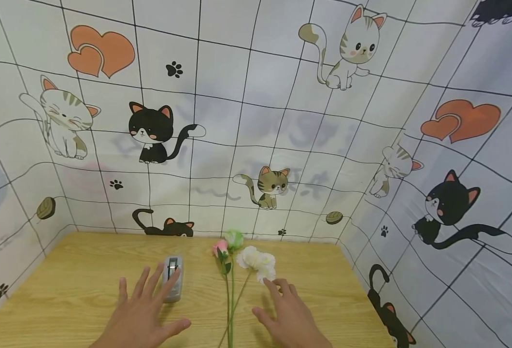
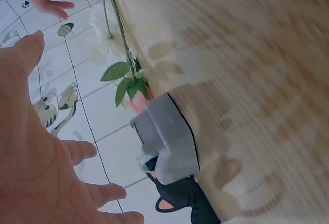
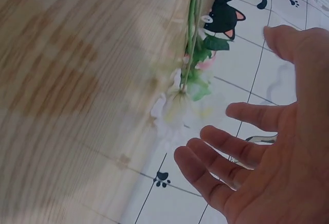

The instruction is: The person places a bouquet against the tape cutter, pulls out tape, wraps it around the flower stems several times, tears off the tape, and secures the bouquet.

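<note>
My left hand [image 1: 140,309] hovers low over the table, fingers spread and holding nothing. Its index finger overlaps the right side of a grey plastic device [image 1: 173,292], long and slotted on top, that looks like a tape dispenser. In the left wrist view this grey device [image 2: 167,136] stands beyond the fingers. To its right lie artificial flowers on long green stems: a pink rose [image 1: 220,248], a pale green bloom [image 1: 234,239] and white blossoms [image 1: 256,261]. My right hand [image 1: 292,314] has relaxed fingers, fingertips close by the white blossoms and nothing held.
The wood-grain table [image 1: 86,270] ends at the back against a white cloth [image 1: 221,159] printed with cats, hearts and paws. The cloth also rises along the left and right sides. The flower stems [image 1: 231,309] run toward the front edge, one crossing the others.
</note>
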`<state>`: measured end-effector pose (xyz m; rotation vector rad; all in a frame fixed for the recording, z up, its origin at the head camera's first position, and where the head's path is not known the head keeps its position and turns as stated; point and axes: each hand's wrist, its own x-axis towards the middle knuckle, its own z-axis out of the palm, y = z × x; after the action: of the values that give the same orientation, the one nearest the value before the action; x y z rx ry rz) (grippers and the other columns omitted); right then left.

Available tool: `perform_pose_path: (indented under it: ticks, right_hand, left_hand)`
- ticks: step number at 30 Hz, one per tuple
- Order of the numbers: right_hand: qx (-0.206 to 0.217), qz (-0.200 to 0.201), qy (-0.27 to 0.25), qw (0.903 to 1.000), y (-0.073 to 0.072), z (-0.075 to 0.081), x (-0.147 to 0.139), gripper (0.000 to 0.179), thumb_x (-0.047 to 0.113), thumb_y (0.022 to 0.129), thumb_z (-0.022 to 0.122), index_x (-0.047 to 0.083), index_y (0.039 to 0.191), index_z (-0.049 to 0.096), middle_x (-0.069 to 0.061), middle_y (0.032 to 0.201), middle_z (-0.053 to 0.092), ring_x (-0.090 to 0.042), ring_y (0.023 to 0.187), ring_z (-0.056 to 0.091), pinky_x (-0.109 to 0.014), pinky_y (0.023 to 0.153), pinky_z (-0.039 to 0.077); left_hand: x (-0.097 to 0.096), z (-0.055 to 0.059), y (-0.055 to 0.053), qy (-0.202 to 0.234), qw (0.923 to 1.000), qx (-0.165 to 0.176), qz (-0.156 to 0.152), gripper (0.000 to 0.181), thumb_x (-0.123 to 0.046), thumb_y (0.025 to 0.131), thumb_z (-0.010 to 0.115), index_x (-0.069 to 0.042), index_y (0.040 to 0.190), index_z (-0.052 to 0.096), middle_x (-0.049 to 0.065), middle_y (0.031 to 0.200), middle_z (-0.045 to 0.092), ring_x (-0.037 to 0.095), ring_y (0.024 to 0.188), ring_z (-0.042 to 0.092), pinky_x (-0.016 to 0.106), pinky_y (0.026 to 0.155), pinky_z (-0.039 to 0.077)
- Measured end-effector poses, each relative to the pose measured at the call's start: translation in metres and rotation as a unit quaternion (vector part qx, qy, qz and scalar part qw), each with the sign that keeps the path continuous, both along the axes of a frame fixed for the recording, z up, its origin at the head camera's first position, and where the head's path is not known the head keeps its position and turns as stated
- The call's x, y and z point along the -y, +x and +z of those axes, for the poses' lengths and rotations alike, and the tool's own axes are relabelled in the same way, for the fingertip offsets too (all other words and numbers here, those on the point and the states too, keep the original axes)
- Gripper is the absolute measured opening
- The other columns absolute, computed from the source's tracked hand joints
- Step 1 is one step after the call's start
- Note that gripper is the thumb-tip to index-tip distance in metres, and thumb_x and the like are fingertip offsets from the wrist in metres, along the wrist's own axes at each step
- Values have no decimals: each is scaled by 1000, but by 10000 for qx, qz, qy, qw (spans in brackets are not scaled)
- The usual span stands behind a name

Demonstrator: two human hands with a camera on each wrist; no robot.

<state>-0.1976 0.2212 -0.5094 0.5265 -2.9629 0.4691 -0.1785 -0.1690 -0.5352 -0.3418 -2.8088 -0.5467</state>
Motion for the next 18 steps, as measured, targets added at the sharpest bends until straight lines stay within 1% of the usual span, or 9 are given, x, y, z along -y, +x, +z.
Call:
perform_pose_path:
  ticks: [2,6,9,11,14,18]
  right_hand:
    - [98,34,-74,9999,0,0,4,80,64,110,74,13,169,58,-13,155,63,-32,124,66,-39,69,61]
    - [169,150,-120,9997,-2,-1,12,77,62,111,74,10,166,60,-15,151,64,-31,123,65,-39,71,62]
    - [217,244,-174,9993,-1,0,18,76,62,112,72,7,164,61,-14,149,65,-32,122,65,-40,72,62]
    - [257,288,-199,9991,-2,0,22,76,63,112,72,7,162,62,-14,147,65,-31,121,65,-39,73,62]
    - [328,295,-190,9988,-2,0,28,74,64,113,71,7,159,63,-14,145,65,-32,121,64,-40,75,63]
    - [363,256,-192,9988,-3,-1,36,72,63,112,71,5,155,65,-11,140,65,-28,119,63,-40,78,64]
  left_hand:
    - [-4,0,1,33,10000,4,-59,108,-84,90,83,-36,179,46,20,190,35,64,167,40,102,121,18]
    - [-10,1,3,-6,9998,-134,-119,108,-85,90,82,-39,180,44,19,189,38,63,166,44,100,121,22]
    - [-14,2,4,-52,9996,-240,-122,108,-86,89,82,-39,179,46,20,186,43,62,166,46,99,122,24]
    - [-16,3,5,-62,9996,-253,-120,107,-87,89,81,-37,178,48,20,184,47,60,166,47,98,123,25]
    - [-20,4,5,-79,9996,-227,-134,106,-87,89,81,-37,177,49,20,182,49,58,167,47,97,123,27]
    - [-23,5,5,-134,9994,-267,-175,105,-88,90,80,-36,176,51,20,181,52,56,166,48,96,123,29]
